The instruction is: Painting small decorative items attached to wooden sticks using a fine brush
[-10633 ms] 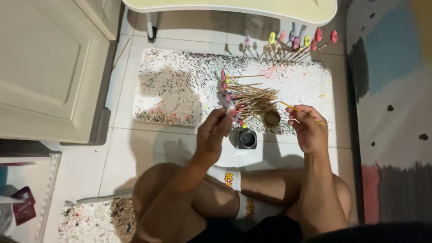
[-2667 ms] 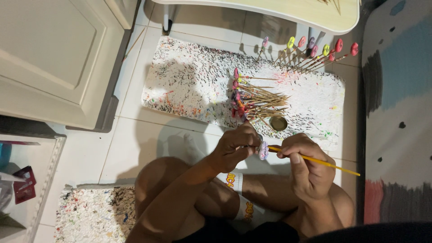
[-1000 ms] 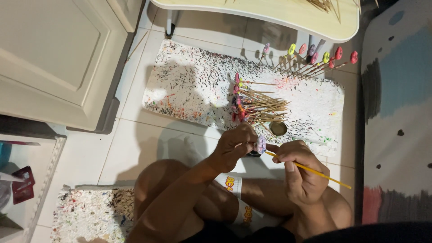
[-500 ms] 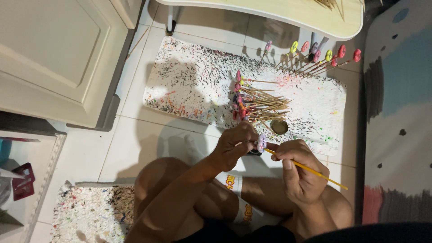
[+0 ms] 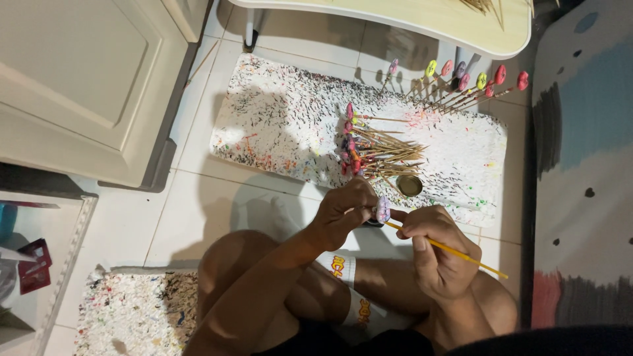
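Left hand [image 5: 343,214]: pinches a small pale purple painted piece [image 5: 383,209] above the knees.
Right hand [image 5: 436,254]: grips a thin yellow paintbrush [image 5: 455,252], tip touching the piece.
Floor: paint-speckled white foam board [image 5: 290,125].

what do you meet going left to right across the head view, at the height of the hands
left hand → small purple painted piece on a stick → right hand → yellow paintbrush handle → painted rug edge
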